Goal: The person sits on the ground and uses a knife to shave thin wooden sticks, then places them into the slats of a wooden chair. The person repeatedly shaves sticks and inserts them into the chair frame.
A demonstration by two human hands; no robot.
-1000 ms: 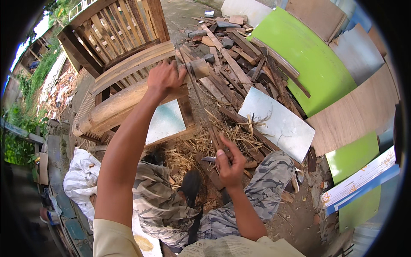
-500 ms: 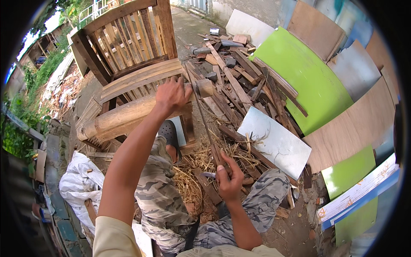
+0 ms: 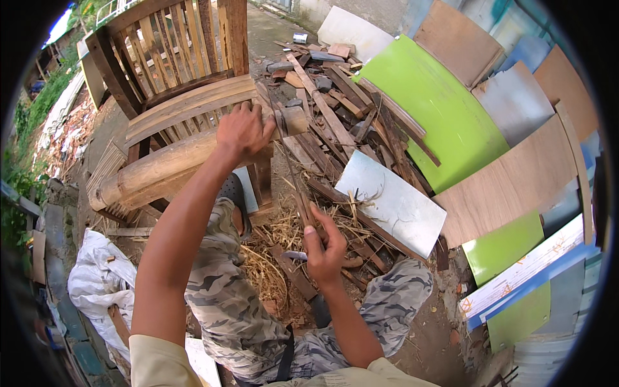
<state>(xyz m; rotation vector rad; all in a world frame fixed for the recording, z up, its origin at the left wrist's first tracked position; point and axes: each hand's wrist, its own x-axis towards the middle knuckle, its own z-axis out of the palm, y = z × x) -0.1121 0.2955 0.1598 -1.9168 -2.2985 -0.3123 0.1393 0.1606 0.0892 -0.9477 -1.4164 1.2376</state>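
A thick, pale bamboo pole (image 3: pixel 155 162) lies across the front of a slatted wooden chair (image 3: pixel 187 100). My left hand (image 3: pixel 244 130) is closed over the pole near its right end, fingers bent on top. Crossing that end is a long, thin, dark strip (image 3: pixel 288 169), running down toward me. Its near part is pinched between the thumb and fingers of my right hand (image 3: pixel 327 248). A knife (image 3: pixel 295 255) also sticks out of this hand, its pale blade pointing left and its handle mostly hidden by the palm.
Pale shavings (image 3: pixel 264 274) cover the ground between my legs. Beyond them lies a heap of scrap wood (image 3: pixel 361 106). A green panel (image 3: pixel 432 116), a grey-white sheet (image 3: pixel 390 203) and other boards lean or lie at right. A white sack (image 3: pixel 100 271) sits at left.
The whole scene has shifted left and slightly up as my head moved. Both hands keep nearly the same place on the pole and the strip.
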